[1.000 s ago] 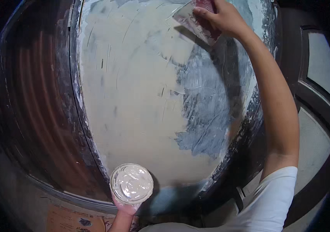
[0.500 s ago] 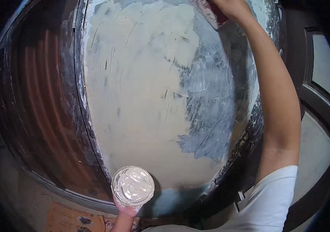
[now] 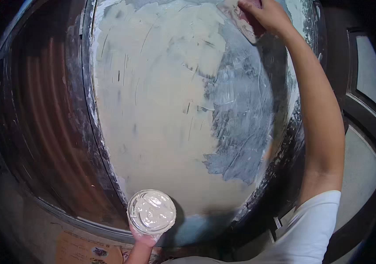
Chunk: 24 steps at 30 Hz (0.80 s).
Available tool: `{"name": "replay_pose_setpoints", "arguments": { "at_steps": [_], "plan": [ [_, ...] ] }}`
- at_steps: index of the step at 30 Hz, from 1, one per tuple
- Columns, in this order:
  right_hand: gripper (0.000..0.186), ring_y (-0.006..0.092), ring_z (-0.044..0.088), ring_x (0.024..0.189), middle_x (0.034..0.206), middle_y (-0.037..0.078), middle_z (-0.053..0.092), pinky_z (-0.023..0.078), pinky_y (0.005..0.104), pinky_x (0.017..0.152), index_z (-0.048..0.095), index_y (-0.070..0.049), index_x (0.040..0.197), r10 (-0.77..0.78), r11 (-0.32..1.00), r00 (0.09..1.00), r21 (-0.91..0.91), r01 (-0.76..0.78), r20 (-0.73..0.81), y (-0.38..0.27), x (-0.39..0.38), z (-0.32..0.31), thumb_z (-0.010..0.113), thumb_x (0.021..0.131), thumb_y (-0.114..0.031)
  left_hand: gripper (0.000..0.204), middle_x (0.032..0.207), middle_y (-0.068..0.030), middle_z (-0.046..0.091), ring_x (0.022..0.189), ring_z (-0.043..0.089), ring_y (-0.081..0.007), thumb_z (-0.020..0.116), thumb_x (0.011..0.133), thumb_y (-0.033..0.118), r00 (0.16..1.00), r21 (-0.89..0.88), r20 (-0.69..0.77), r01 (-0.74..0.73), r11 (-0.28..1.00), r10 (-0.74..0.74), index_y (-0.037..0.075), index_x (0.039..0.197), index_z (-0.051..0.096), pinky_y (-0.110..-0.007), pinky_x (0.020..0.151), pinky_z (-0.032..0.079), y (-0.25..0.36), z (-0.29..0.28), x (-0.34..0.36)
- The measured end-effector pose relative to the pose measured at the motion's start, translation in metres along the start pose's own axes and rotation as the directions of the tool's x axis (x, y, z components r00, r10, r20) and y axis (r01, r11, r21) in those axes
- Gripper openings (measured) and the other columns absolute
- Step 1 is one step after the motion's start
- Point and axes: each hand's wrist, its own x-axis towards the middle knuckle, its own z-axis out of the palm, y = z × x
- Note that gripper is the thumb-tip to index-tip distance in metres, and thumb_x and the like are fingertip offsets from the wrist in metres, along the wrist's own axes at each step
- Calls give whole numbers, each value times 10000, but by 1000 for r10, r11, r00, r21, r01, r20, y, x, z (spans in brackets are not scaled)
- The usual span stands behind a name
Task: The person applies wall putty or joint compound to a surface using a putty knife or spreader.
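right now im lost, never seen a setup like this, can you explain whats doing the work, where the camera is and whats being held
There's no machine here, just a person's two bare hands. The pictures all come from one wide fisheye camera worn on the head, looking down, so straight edges bend near the rim. The left hand holds a round tub of wet, cream-coloured paste. The right hand grips a dark red spreader smeared with paste, near the panel's top right. The large panel wears a cream coat over much of its surface, with blue-grey patches showing on the right.
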Motion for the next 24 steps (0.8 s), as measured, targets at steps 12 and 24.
{"name": "replay_pose_setpoints", "arguments": {
  "at_steps": [12,24],
  "plan": [
    [420,365,685,917,923,193,718,527,427,806,711,-19,956,257,965,966,-65,-254,37,17,4,-14,633,876,-424,661,1533,-157,368,1377,382,-406,413,945,515,999,4,25,20,1000,-20,129,1482,391,-628,1119,291,0,-3,-1],
    [713,406,643,1056,1118,224,675,504,471,867,584,-116,1236,335,937,941,-92,-337,-38,28,-80,27,526,844,-708,676,1522,-140,387,1364,399,-407,394,947,572,998,-23,-21,55,998,-55,143,1468,413,-631,1108,305,9,-6,-7]
  ]
}}
